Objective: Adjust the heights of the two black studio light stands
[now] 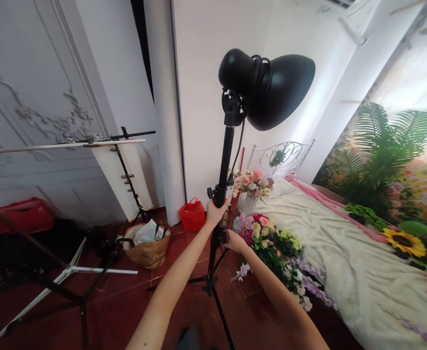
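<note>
Light-stand leg [222, 313], forearms [158, 304] cut off by bottom edge; dark shape [189, 338] there blurred.

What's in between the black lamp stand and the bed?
In the head view, flowers, some in a white vase, fill the stretch between lamp stand and bed; the right arm lies across it.
</note>
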The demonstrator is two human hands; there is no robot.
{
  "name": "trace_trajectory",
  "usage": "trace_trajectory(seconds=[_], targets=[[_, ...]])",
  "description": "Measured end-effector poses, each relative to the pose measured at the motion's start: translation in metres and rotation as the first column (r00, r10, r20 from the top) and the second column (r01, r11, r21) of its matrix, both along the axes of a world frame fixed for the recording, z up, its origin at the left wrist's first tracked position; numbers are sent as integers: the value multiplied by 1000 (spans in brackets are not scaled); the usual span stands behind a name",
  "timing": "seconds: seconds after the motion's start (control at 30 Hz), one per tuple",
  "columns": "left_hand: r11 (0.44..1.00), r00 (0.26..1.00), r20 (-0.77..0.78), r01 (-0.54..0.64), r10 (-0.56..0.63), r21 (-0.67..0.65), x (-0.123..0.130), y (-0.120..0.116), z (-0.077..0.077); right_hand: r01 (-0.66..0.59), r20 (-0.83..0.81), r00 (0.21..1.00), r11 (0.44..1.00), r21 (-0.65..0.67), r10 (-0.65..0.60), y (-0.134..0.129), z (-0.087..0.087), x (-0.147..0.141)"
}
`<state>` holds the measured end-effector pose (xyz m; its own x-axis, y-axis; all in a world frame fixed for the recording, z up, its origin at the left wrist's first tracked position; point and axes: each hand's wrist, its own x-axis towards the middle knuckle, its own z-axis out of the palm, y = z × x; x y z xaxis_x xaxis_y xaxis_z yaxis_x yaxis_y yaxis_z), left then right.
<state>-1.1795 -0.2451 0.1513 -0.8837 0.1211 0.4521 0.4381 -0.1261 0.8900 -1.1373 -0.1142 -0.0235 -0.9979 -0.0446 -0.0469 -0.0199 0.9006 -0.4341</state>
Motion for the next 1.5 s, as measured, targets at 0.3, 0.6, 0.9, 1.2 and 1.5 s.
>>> trace_trajectory(seconds=[0.3,0.6,0.9,1.2,1.5], targets=[[918,911,147,395,-386,-32,-27,-5,9,-96,119,991,967,235,69,1,32,-37],[922,919,75,386,-388,41,-34,-5,10,-137,-8,989,921,365,151,-11,26,-32],[945,937,125,326,-327,25,-41,1,2,-13,-97,994,950,311,45,-22,2,-25],[947,935,150,320,-322,37,-42,1,5,-25,110,994,925,379,-18,-30,-3,-57],[955,943,160,295,-293,14,-47,4,1,193,-230,964,949,248,-136,-41,-34,-33]])
